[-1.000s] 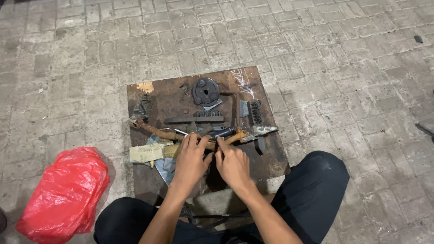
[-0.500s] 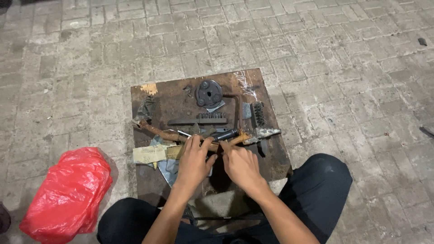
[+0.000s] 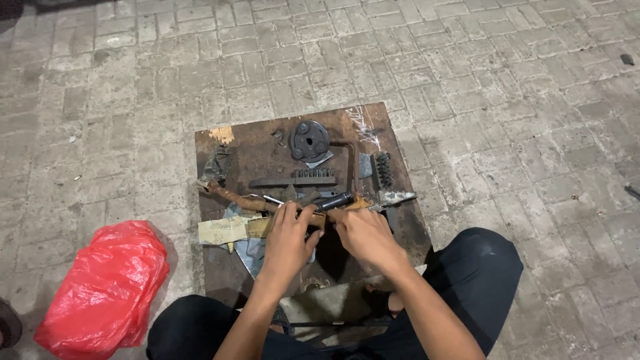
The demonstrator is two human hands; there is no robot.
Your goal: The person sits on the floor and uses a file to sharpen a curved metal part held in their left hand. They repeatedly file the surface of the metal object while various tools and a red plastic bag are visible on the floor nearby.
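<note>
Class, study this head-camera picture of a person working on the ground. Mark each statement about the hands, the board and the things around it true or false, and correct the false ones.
1. Both hands meet over a rusty wooden-looking board lying on brick paving. True.
2. A red plastic bag lies on the person's right side. False: it lies on their left, off the board.
3. The left hand and right hand are on a dark slender tool. True, though the exact grip cannot be made out.
4. A round dark metal disc sits near the board's far edge. True.
5. The disc rests in the left hand. False: it lies apart, untouched.
</note>
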